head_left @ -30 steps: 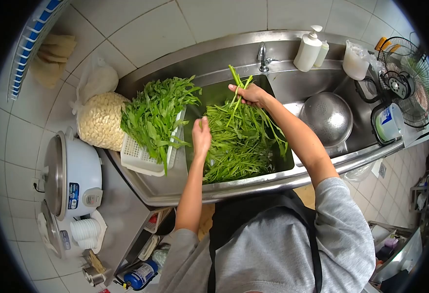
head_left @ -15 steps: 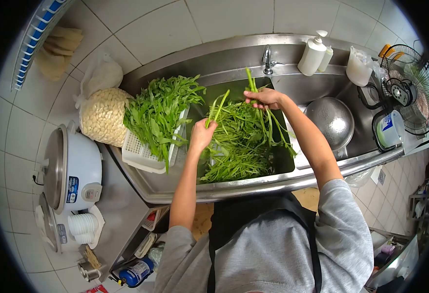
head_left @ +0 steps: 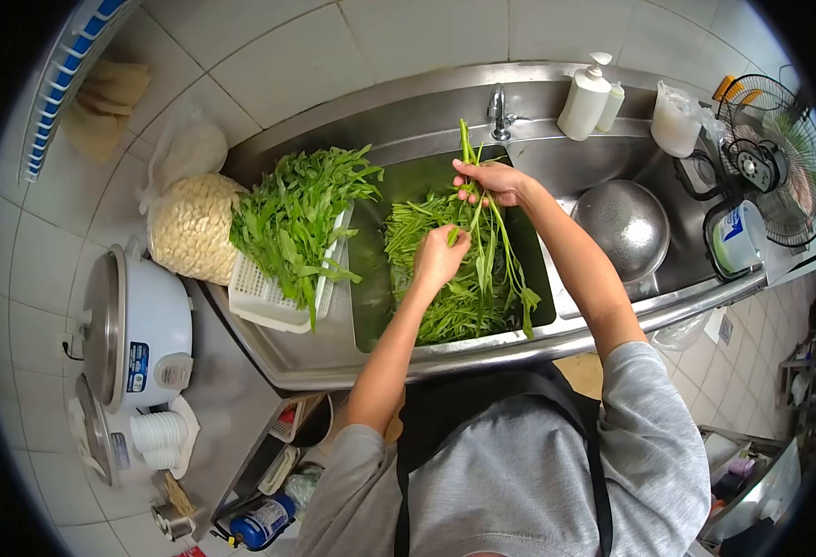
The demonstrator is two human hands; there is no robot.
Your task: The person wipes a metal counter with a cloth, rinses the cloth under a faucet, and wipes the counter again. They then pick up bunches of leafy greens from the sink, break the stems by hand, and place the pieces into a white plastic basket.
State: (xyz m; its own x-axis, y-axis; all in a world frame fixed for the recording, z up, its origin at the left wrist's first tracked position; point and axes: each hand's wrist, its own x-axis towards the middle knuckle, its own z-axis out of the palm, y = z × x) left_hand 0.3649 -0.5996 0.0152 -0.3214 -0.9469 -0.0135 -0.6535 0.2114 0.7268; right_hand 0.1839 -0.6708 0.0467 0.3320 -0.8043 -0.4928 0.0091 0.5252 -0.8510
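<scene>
My right hand (head_left: 493,183) is closed around a few long water spinach stalks (head_left: 488,243), over the left sink basin. Their bare stem ends stick up past the fingers, and their leaves trail down to the right. Beside those stalks, my left hand (head_left: 440,257) is pinched on a short green stem (head_left: 453,237); most of it is hidden by the fingers. Below both hands, a heap of cut water spinach (head_left: 408,237) lies in the basin. Leafy tops (head_left: 301,223) are piled in a white perforated basket (head_left: 257,299) to the left.
An upturned metal bowl (head_left: 621,232) occupies the right basin. The faucet (head_left: 499,113) and a white pump bottle (head_left: 583,102) stand along the back. A black fan (head_left: 763,165) is far right. Left are a bag of pale pieces (head_left: 194,227) and a rice cooker (head_left: 152,320).
My left hand has moved right, close to the held stalks, and the long stems it held upright no longer show in it. My right hand still holds its stalks.
</scene>
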